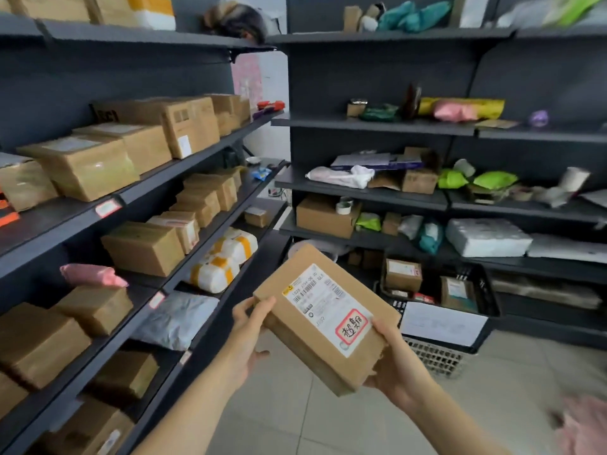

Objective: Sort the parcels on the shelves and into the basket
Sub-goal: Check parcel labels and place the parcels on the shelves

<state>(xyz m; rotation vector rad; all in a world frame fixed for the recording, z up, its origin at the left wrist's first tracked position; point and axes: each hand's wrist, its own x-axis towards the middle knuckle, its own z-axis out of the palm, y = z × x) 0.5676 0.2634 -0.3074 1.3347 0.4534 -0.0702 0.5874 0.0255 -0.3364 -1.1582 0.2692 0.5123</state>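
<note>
Cardboard parcel point(315, 343), one, flat, white label point(323, 303) with red-bordered sticker facing up. I hold it tilted in the air, to the right of the shelves point(197, 157). My left hand point(249, 326) grips its left corner, and my right hand point(397, 366) clasps its near right edge. Black basket point(487, 287) of small boxes on the floor beyond.

Matt brown cardboard box point(323, 318) bears a smooth paper label point(325, 305).

Dark grey metal shelving point(203, 153) lines the left side, and a second dark unit point(377, 128) stands across the back. In the gap between them a pale wall point(274, 80) shows, with a pink sheet point(246, 77) on it. The floor point(295, 418) is light grey tile under soft, even light.
</note>
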